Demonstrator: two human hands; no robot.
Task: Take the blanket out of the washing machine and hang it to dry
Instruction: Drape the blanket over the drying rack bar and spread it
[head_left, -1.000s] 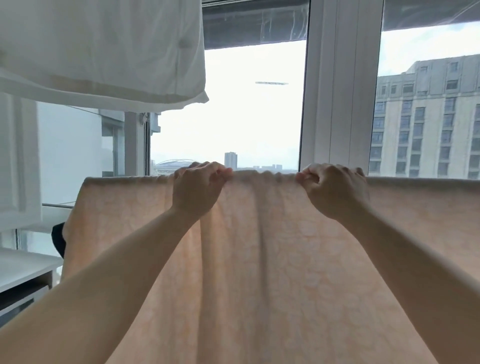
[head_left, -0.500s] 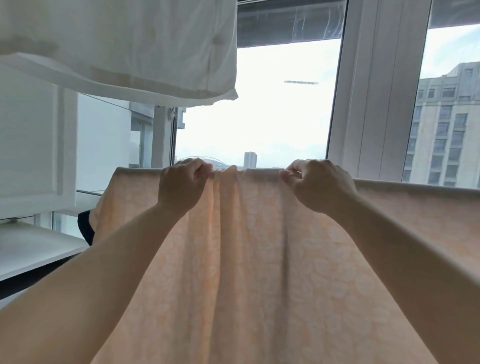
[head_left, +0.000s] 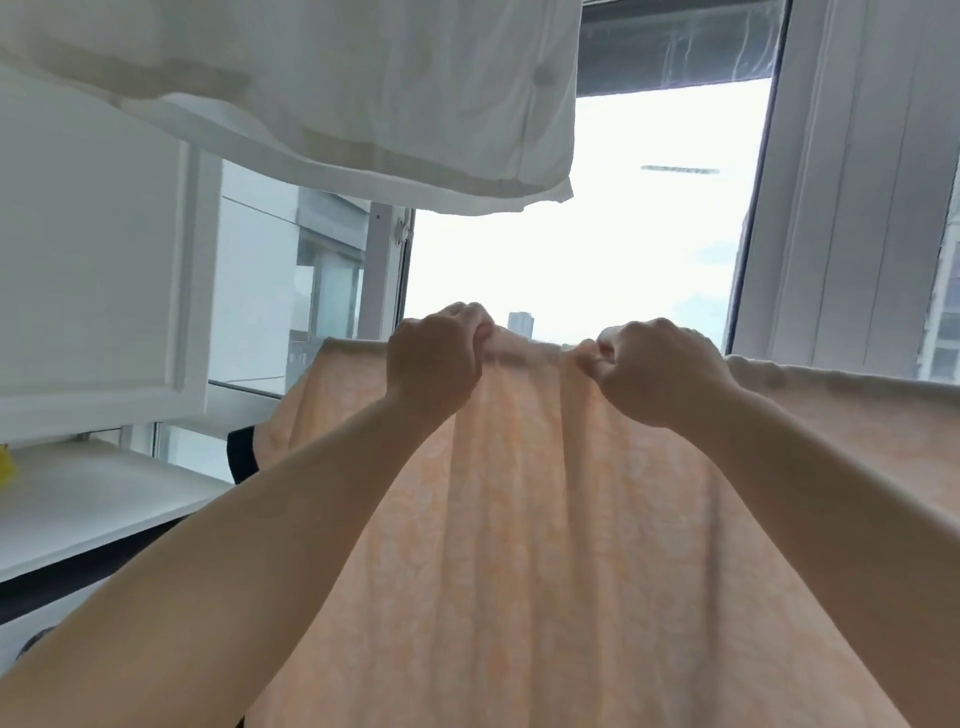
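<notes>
A pale orange blanket (head_left: 545, 545) with a faint white pattern hangs in front of me, its top edge stretched level across the view before the window. My left hand (head_left: 434, 364) grips the top edge left of centre, fingers curled over it. My right hand (head_left: 660, 376) grips the same edge a short way to the right. The cloth bunches into folds between the two hands. Whatever carries the top edge is hidden by the blanket.
A white sheet (head_left: 332, 98) hangs overhead at the upper left. A white cabinet door (head_left: 93, 291) and a white shelf (head_left: 98, 504) stand on the left. A white window post (head_left: 841, 208) rises on the right, with bright window glass (head_left: 597, 244) between.
My hands have drawn closer together along the blanket's top edge, gathering cloth between them. The view has tilted up and swung left, so the white sheet fills more of the top.
</notes>
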